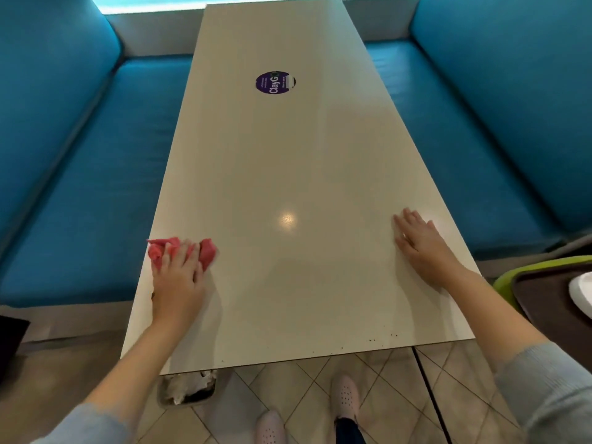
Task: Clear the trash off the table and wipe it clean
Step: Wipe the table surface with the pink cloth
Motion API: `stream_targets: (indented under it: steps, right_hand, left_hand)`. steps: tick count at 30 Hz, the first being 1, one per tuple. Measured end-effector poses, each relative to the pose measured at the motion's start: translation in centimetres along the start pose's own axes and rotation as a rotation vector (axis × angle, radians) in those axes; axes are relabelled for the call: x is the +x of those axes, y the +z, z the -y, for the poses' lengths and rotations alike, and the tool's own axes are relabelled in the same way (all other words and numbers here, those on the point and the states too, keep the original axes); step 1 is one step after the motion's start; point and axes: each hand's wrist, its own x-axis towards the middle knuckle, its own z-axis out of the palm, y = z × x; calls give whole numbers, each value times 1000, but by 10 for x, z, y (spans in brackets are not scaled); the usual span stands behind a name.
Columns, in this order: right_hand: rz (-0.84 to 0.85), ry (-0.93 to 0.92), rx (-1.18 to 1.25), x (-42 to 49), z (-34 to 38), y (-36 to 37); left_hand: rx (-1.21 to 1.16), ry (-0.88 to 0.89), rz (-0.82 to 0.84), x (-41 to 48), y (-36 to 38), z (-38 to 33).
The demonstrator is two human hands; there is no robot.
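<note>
One cloth (207, 254) is lying at the left edge of the table (288, 155), with the left hand (177, 280) pressing on it, fingers spread. The right hand (419, 243) is resting flat, fingers straight, near the right edge. One sticker (275, 83) and a few crumbs (381, 338) are sitting on top. One bin (187, 389) is standing below, and two benches (80, 174) are flanking the table.

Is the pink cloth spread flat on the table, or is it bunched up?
Bunched up. The pink cloth sits in crumpled lumps on the table, with the left hand pressing on it.

Blue padded benches (96, 187) on both sides, beige tiled floor (288, 389), bright light strip (144, 0) beyond.
</note>
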Motion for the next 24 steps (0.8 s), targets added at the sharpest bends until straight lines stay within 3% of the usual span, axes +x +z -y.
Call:
stream_targets:
  steps: [10, 14, 19, 24]
  right_hand:
    - [68, -9, 144, 3, -12, -5]
    - [108, -13, 148, 6, -12, -8]
    - [80, -6, 67, 1, -10, -5]
    - [44, 51, 2, -13, 11, 9]
  left_hand:
    - [5, 537, 221, -69, 62, -236]
    - [51, 706, 324, -118, 76, -290]
    - [40, 723, 214, -142, 74, -267]
    - [-25, 492, 80, -134, 51, -153]
